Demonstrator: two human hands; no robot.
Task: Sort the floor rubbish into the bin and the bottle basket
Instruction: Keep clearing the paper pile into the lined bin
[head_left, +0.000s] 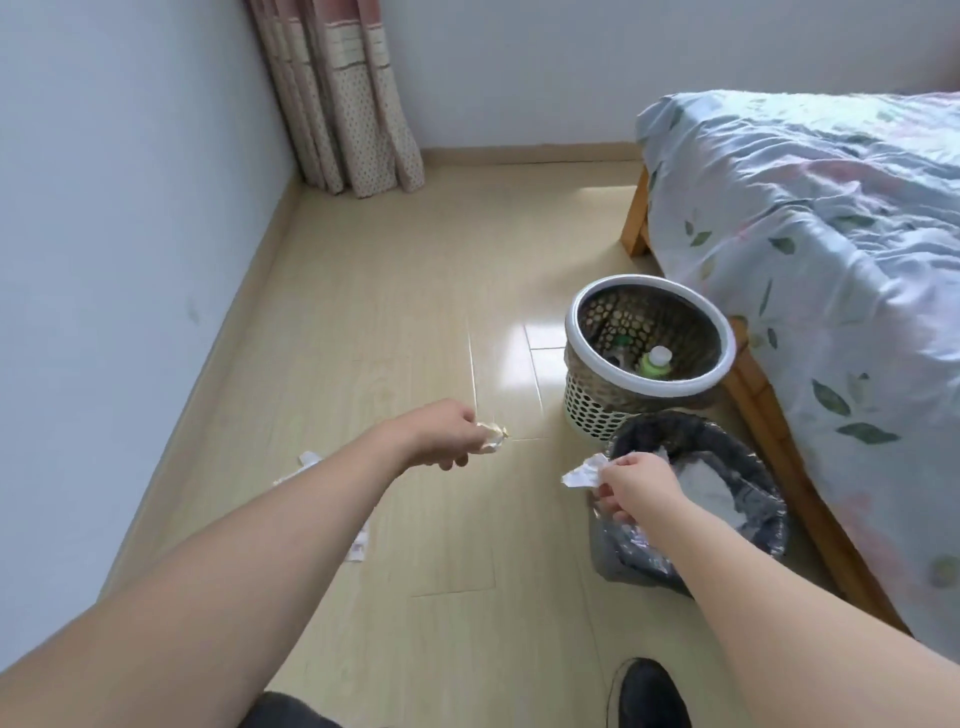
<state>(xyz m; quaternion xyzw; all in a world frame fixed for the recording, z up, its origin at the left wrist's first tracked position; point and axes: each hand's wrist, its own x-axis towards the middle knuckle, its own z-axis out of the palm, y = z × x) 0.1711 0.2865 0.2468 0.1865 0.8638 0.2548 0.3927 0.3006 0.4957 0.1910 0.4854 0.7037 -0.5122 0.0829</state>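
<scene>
The left hand (441, 434) is pinching a yellowish wrapper (492, 435) above the floor (363, 338), while the right hand (631, 486) is clamping a white paper scrap (584, 473) at the near rim of the lined bin (748, 499). Beyond the right hand, the basket (597, 410) is holding a green bottle (655, 364) beside the bed (805, 234), and more paper (310, 460) is lying on the floor behind the left forearm.
</scene>
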